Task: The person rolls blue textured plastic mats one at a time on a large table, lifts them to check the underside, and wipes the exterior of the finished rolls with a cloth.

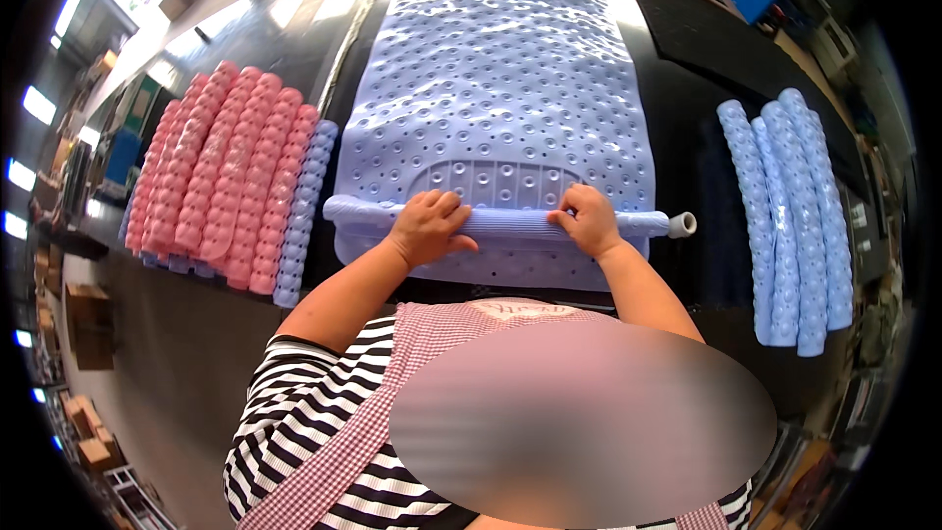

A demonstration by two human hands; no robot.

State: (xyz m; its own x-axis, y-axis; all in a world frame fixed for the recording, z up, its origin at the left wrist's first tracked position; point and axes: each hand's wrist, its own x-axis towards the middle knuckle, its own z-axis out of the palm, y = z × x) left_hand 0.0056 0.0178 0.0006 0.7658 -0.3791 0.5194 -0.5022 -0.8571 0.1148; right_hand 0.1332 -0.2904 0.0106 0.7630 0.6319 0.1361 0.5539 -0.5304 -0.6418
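A light-blue bath mat (500, 88), studded with suction cups, lies lengthwise in front of me. Across its near part runs a rolled section (510, 223), wound around a pale tube (683, 225) whose hollow end sticks out at the right. My left hand (432, 226) is curled over the roll left of its middle, the thumb stretched out along the near side. With fingers bent and thumb against it, my right hand (588, 221) grips the roll farther right. More blue mat shows on the near side of the roll; whether it is a second mat, I cannot tell.
On the left lie several rolled pink mats (226, 167) with a blue roll (306, 216) beside them. Several blue rolls (800, 226) rest at the table's right. The dark table (677, 137) carries everything; cardboard boxes (90, 326) stand on the floor at left.
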